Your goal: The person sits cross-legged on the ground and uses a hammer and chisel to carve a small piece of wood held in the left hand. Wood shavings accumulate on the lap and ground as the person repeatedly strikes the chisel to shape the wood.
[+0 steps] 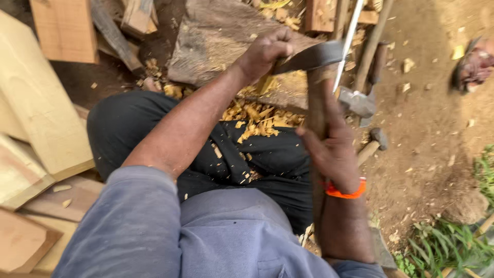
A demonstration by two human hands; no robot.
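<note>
Gripping a stick (315, 110) upright mid-frame, the right hand (334, 149) steadies it while the left hand (265, 51), clenched on a blade (311, 56), shaves it.

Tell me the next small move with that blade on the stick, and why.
Probably one more short downward stroke: the left hand holds the dark blade against the top of the wooden stick, which the right hand steadies upright, and fresh wood shavings already lie on the lap.
</note>
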